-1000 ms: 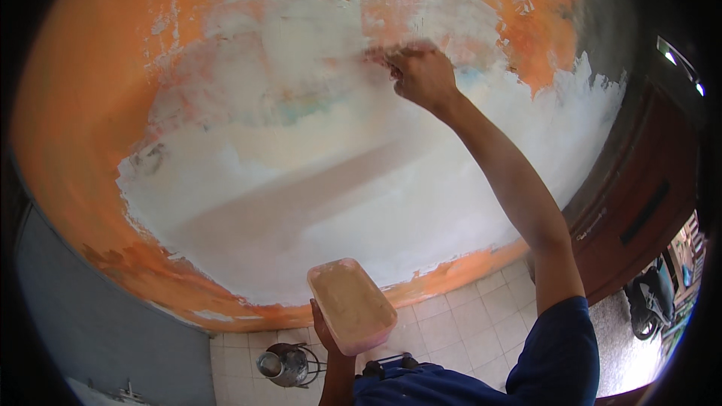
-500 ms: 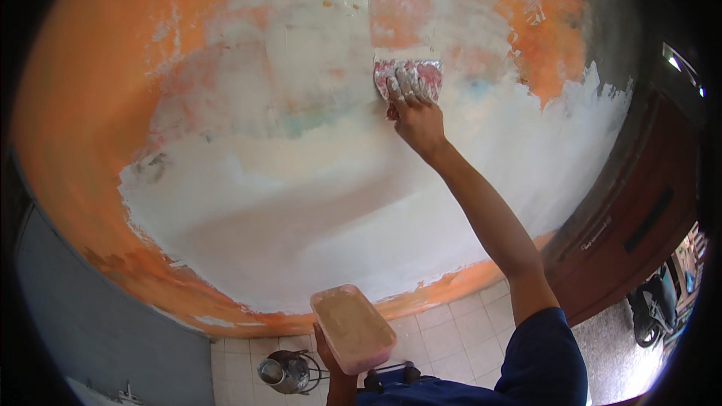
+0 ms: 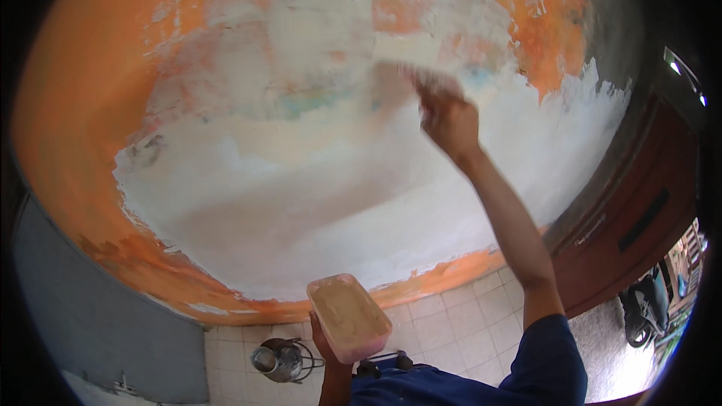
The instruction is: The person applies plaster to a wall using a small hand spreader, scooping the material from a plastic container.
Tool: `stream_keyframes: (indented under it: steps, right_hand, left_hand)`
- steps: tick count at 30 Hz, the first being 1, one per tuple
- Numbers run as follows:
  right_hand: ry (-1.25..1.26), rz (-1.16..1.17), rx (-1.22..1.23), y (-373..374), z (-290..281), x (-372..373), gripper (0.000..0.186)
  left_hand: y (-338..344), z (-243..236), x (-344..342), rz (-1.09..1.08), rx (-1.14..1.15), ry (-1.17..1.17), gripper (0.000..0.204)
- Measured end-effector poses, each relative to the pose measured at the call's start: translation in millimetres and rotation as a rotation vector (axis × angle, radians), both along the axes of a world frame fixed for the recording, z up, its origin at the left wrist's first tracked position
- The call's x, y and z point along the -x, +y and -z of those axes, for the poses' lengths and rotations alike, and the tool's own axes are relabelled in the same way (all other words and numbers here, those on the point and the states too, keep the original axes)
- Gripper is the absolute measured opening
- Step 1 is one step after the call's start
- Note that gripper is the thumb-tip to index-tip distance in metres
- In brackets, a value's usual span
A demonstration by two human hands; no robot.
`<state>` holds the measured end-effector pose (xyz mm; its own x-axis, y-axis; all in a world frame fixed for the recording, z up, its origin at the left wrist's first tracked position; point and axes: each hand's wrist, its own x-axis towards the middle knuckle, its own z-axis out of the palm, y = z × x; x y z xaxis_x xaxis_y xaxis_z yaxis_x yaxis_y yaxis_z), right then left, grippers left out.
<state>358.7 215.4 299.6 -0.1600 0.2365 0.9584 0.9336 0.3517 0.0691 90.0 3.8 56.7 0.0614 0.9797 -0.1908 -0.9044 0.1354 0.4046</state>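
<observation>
Right now, the right hand (image 3: 453,122) is raised against the wall (image 3: 248,169), its fingers clamped on a scraper (image 3: 436,77) — both blurred, so whether the blade touches the surface I cannot tell. The scraper is at the upper edge of the broad white area, just left of a small bluish patch. Low down, the left hand (image 3: 323,342) grips the left side of a pinkish tub (image 3: 365,349), tilted, with tan paste (image 3: 346,312) inside. A metal vessel (image 3: 277,362) stands on the tiled floor (image 3: 481,312) nearby.
</observation>
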Motion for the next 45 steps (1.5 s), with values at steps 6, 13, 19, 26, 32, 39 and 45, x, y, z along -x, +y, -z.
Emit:
stream_keyframes:
  steps: [6,13,19,26,32,39,45]
  right_hand:
    - [-0.046,0.014,-0.048,41,-72,-3,0.035]
    - [-0.156,0.003,0.027,36,5,3,0.044]
    - [0.025,-0.135,0.113,7,57,18,0.059]
    - [-0.139,-0.051,-0.024,66,79,34,0.068]
    - [-0.103,-0.072,0.162,54,168,42,0.054]
    - [-0.057,-0.116,0.338,-10,161,46,0.063]
    - [0.073,0.047,-0.079,18,35,0,0.055]
  left_hand:
    - [5,18,-2,-0.032,-0.141,0.013,0.055]
    - [10,14,-5,-0.015,-0.082,-0.081,0.052]
    - [6,26,-4,-0.114,-0.086,0.430,0.057]
    - [9,26,0,-0.048,0.083,0.102,0.063]
    - [13,43,11,-0.069,-0.022,-0.016,0.058]
    - [5,3,7,-0.076,-0.146,-0.011,0.051]
    - [-1,7,7,-0.057,-0.186,-0.028,0.063]
